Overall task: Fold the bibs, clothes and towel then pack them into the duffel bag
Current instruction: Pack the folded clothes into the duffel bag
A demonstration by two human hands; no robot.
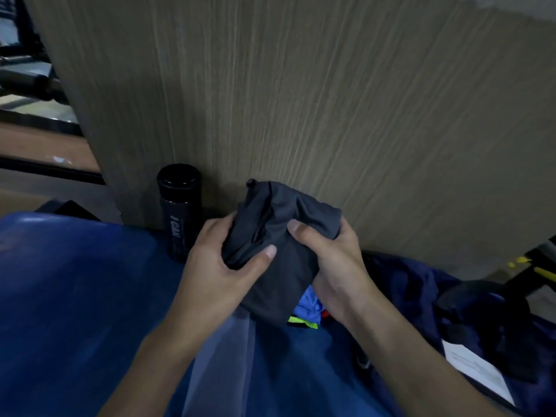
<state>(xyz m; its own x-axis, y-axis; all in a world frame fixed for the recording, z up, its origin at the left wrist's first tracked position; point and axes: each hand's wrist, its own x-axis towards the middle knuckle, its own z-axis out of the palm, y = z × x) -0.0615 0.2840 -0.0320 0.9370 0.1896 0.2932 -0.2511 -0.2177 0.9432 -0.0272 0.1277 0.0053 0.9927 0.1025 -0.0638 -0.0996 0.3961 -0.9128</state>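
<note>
The dark grey garment, pinched at both sides by the left hand and right hand above the blue surface, should be kept tight so that its folds are not lost before packing.

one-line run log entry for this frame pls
left hand: gripping dark grey garment | right hand: gripping same | garment: bunched, held up | duffel bag: right, unpacked

The scene is viewed from head height, forward and down, close over the hands and wall.
</note>
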